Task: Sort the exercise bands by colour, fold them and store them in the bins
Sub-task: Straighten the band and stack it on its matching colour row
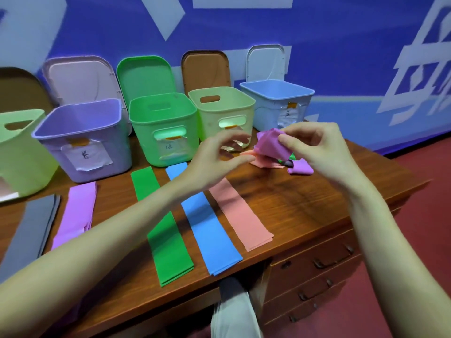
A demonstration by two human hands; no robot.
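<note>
My right hand (314, 152) pinches a crumpled purple band (272, 146) above the table's far right. My left hand (219, 162) hovers just left of it, fingers curled, thumb and forefinger apart, holding nothing. Under the held band lies a small heap: pink bands (262, 162), a bit of green, a folded purple piece (300, 169). Flat on the table lie stacks of grey (29, 230), purple (75, 213), green (163, 230), blue (210, 230) and pink (241, 213) bands. Behind them stand open bins: purple (80, 140), green (163, 128), cream (222, 111), blue (278, 103).
A light green bin (22, 152) stands at the far left. The bins' lids lean against the blue wall behind them. The wooden desk (305, 198) has drawers (317, 272) at the front right, and red floor lies to its right.
</note>
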